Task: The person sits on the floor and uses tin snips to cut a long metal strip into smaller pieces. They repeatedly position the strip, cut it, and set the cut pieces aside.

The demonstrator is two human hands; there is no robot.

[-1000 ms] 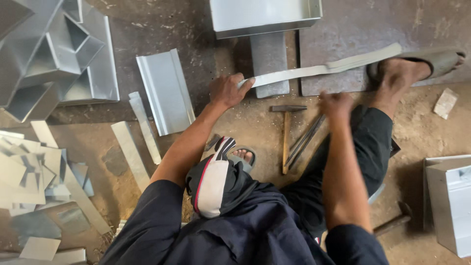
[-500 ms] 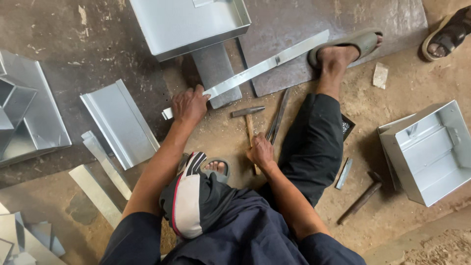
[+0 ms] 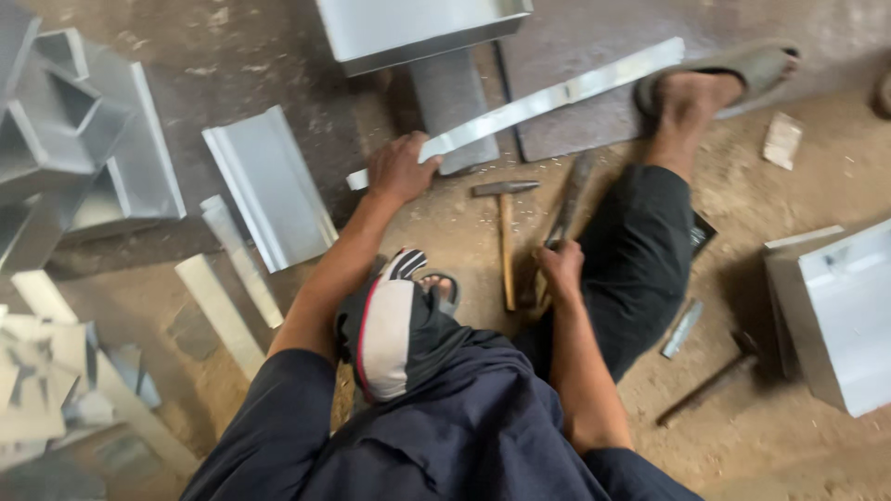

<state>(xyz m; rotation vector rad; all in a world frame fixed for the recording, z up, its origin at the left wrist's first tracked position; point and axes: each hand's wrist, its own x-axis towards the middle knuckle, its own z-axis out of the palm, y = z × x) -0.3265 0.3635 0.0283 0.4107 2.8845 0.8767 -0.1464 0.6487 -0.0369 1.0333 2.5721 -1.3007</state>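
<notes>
My left hand (image 3: 399,167) is closed on the near end of a long shiny metal strip (image 3: 557,96). The strip runs up to the right across a dark flat plate (image 3: 575,130). My sandalled foot (image 3: 696,93) presses on the strip's far end. My right hand (image 3: 561,269) is closed around the lower end of a dark flat metal tool (image 3: 571,199) that lies on the dirt floor. A wooden-handled hammer (image 3: 506,241) lies just left of that hand, its head pointing away from me.
A folded sheet-metal channel (image 3: 269,186) lies to the left, with narrow strips (image 3: 223,311) below it and stacked metal boxes (image 3: 74,139) at far left. A metal tray (image 3: 418,32) sits at the top and a metal box (image 3: 835,315) at right. Another hammer (image 3: 710,380) lies near my leg.
The view swung, then settled closer. My right hand dropped from near the strip to the floor and closed on the dark tool. My left hand stayed on the strip.
</notes>
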